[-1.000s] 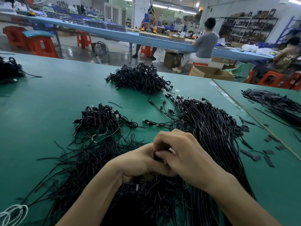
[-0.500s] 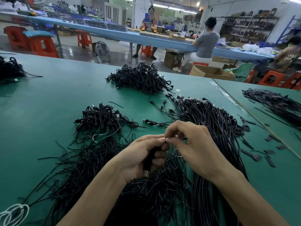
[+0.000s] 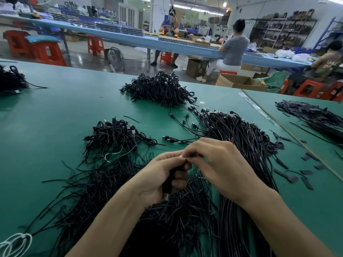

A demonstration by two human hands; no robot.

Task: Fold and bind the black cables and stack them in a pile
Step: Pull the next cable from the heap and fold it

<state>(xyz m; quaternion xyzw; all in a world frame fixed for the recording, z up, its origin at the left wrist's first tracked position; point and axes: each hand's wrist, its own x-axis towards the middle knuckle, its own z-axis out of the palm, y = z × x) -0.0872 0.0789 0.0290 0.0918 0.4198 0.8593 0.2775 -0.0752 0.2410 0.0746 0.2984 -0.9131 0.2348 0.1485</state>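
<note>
My left hand [image 3: 159, 177] grips a folded black cable [image 3: 169, 180] upright in its curled fingers, low in the middle of the view. My right hand [image 3: 219, 164] meets it at the top, with its fingertips pinching something small at the cable's upper end; what they pinch is hidden. Under both hands lies a spread of thin black ties [image 3: 104, 184]. A long sheaf of straight black cables [image 3: 241, 138] runs to the right of my hands. A small pile of bound cables [image 3: 115, 136] sits to the left, a larger pile [image 3: 159, 89] farther back.
The green table [image 3: 55, 112] carries another black heap [image 3: 11, 80] at the far left, flat black strips [image 3: 311, 115] at the right and a white cable coil [image 3: 13, 243] at the bottom left. People sit at a blue bench [image 3: 130, 38] beyond.
My hands have risen off the cables and opened apart a little. The folded cable now shows in my left hand, and my right fingertips have moved to its top end.
</note>
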